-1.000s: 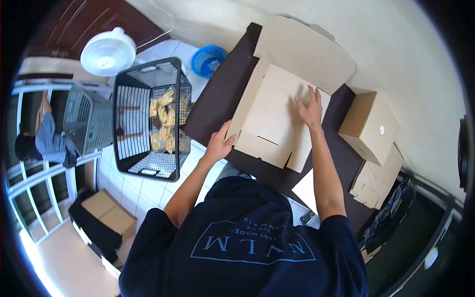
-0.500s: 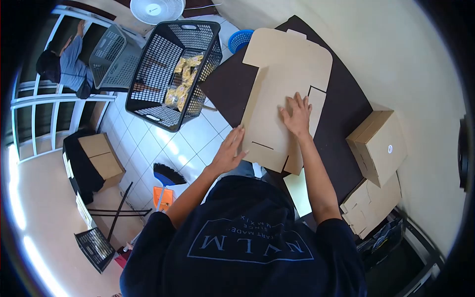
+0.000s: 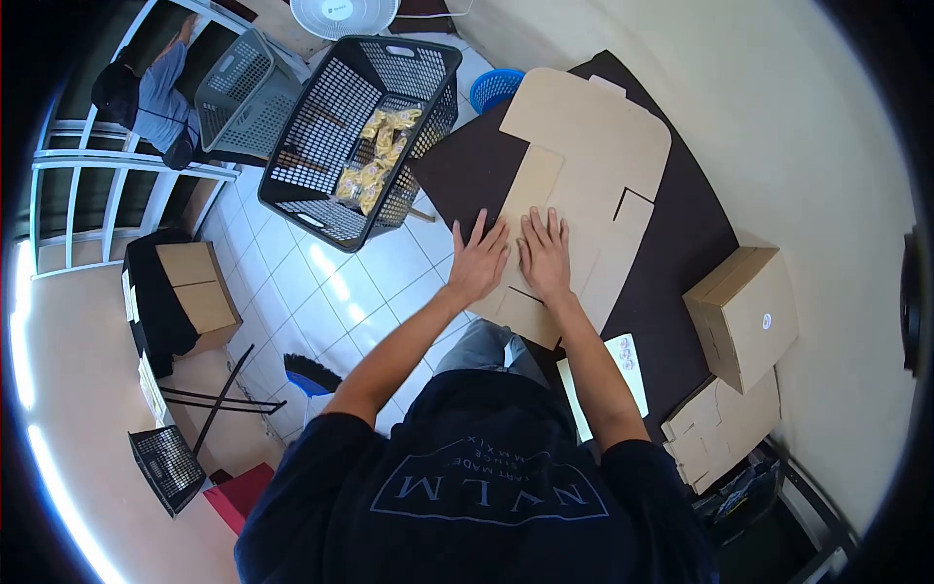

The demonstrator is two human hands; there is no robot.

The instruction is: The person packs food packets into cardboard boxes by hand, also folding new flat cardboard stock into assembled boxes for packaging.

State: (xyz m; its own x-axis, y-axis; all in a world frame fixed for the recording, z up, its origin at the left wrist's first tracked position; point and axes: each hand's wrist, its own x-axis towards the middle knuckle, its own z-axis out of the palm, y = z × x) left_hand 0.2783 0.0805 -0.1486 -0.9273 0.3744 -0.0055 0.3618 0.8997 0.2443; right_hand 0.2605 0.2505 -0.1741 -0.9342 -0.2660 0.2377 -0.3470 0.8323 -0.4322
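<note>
A flat, die-cut cardboard box blank [image 3: 613, 146] lies on the dark brown table, with a rounded flap at its far end and slots cut in it. Its left side panel [image 3: 534, 180] is folded over onto the middle. My left hand [image 3: 479, 263] lies flat on that panel near the left edge, fingers spread. Close beside it, my right hand [image 3: 546, 255] presses on the cardboard with fingers stretched out. Neither hand grips anything.
A folded cardboard box [image 3: 749, 316] stands at the table's right, above more flat cardboard [image 3: 725, 423]. Printed sheets [image 3: 623, 375] lie near my right forearm. A black crate [image 3: 321, 146] holds yellow packets [image 3: 375, 175]. Another person [image 3: 156, 102] is at the far left.
The left panel, raised before, now lies folded down over the middle. My right hand has moved left next to my left hand, which has shifted onto the panel. The view has shifted slightly.
</note>
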